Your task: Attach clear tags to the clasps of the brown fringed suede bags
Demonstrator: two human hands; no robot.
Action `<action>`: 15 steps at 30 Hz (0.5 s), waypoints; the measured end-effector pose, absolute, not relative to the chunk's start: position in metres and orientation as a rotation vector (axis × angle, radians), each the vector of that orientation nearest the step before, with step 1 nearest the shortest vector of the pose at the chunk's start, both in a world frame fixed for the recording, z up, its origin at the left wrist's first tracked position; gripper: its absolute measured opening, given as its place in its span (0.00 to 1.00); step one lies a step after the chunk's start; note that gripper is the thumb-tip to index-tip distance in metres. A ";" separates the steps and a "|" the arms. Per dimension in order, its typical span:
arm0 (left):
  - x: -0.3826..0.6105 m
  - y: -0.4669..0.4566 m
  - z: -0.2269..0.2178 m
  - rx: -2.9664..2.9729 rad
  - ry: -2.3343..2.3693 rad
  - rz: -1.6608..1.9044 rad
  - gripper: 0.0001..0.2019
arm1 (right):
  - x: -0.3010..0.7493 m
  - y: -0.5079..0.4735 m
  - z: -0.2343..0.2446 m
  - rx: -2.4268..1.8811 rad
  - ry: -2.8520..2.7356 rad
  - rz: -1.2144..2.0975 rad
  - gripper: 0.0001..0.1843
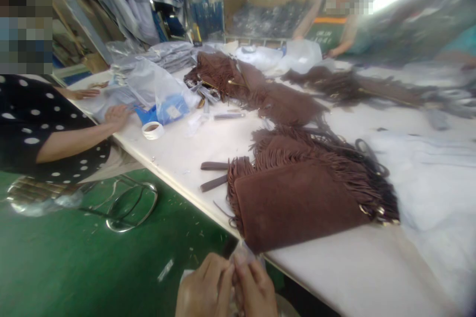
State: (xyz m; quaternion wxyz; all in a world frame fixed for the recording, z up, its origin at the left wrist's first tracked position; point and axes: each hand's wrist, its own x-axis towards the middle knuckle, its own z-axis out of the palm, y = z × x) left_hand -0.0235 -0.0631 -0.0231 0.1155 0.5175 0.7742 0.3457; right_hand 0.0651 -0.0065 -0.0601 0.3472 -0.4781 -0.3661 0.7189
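Observation:
At the bottom of the head view, my left hand (204,288) and my right hand (257,290) are side by side with fingers curled and pinched together. A small bit of clear plastic (242,251) sticks up between the fingertips; the rest of it is hidden by the hands. Just beyond them, a brown suede fringed bag (293,203) lies flat at the table edge, untouched, with brass-coloured rings at its right end. Two brown strap ends (214,174) poke out on its left.
More brown fringed bags (238,77) are piled farther along the white table (178,158). A tape roll (152,130) and plastic bags (156,84) lie near a co-worker's hand (118,116) at left. Another person (327,29) stands behind the table. A metal-framed stool (130,203) is on the green floor.

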 end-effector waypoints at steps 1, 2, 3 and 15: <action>-0.023 -0.062 -0.023 1.365 2.266 1.002 0.12 | 0.065 -0.006 -0.059 -1.245 -0.952 1.863 0.21; -0.023 -0.061 -0.022 1.222 2.237 1.000 0.13 | 0.066 -0.006 -0.057 -1.261 -0.956 1.864 0.21; -0.024 -0.059 -0.021 1.082 2.182 1.009 0.13 | 0.067 -0.006 -0.055 -1.283 -0.970 1.859 0.21; -0.052 -0.041 -0.012 0.190 1.445 1.072 0.13 | 0.074 -0.003 -0.044 -1.315 -0.952 1.954 0.26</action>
